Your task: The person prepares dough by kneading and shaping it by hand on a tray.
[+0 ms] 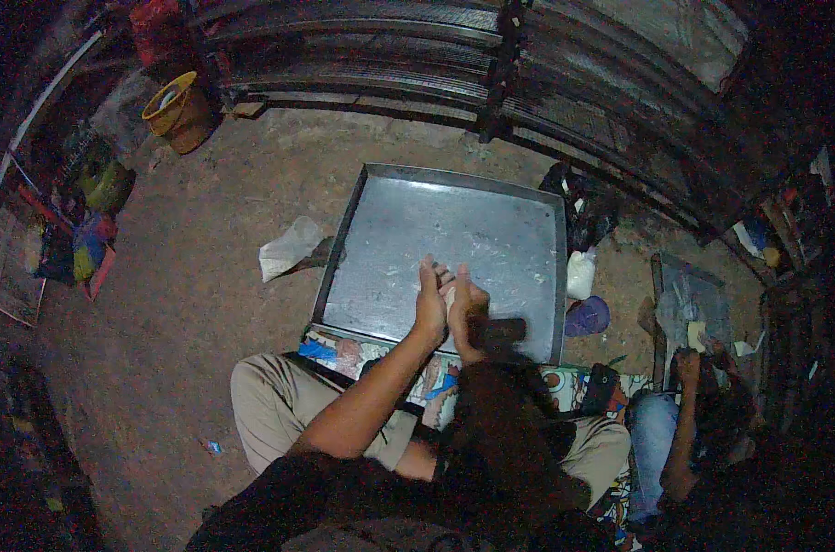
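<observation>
Here, left hand (430,305) and right hand (466,311) meet over a tray (390,221); whether fingers (463,275) hold anything is unclear.

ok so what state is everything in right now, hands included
Large metal tray: face up, pale smears and bits on it
Left hand: over the tray, close to the right hand, contents unclear
Right hand: over the tray, contents unclear
Yellow bucket: open-topped, something inside
Black plastic bag: crumpled
White bag: open or closed unclear
Second tray: dimly lit, pale things on it
</observation>
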### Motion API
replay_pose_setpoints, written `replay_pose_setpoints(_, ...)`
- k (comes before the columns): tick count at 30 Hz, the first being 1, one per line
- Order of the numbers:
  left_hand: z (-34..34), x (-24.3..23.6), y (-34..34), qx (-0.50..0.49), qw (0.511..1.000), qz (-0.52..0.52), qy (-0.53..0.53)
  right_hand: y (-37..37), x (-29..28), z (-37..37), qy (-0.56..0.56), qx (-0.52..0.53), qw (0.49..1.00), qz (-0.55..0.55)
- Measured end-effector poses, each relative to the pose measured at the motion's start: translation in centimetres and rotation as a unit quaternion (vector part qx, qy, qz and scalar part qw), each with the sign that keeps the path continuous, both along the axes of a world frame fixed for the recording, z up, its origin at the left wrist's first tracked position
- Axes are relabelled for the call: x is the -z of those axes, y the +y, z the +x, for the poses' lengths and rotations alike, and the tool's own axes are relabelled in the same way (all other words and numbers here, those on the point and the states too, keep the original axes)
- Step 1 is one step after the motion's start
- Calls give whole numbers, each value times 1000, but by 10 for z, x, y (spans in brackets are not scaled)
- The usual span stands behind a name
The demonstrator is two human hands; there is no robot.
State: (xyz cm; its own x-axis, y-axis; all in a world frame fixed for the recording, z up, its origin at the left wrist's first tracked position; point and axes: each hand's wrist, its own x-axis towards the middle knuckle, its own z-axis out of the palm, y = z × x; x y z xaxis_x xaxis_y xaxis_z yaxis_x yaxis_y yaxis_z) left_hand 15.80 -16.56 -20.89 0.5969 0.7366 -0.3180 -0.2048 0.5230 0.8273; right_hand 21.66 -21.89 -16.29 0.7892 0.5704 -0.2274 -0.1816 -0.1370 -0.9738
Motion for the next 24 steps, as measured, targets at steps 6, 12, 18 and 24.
replay_pose_setpoints(6, 16, -10, -21, 18, 995, 31, -88, -10, -8, 58, 72, 98, 992, 31)
replay_pose_setpoints(12, 7, -55, -4, 141, 950, -224, -168, -21, 24, 61, -419, -161, 892, -49)
replay_pose_setpoints(18, -41, -51, 68, -21, 921, 273, 278, -5, -17, -41, -472, -260, 841, -52)
replay_pose_setpoints(24, -58, -49, 94, -146, 912, 298, 243, -20, -8, 36, -316, -165, 921, -160)
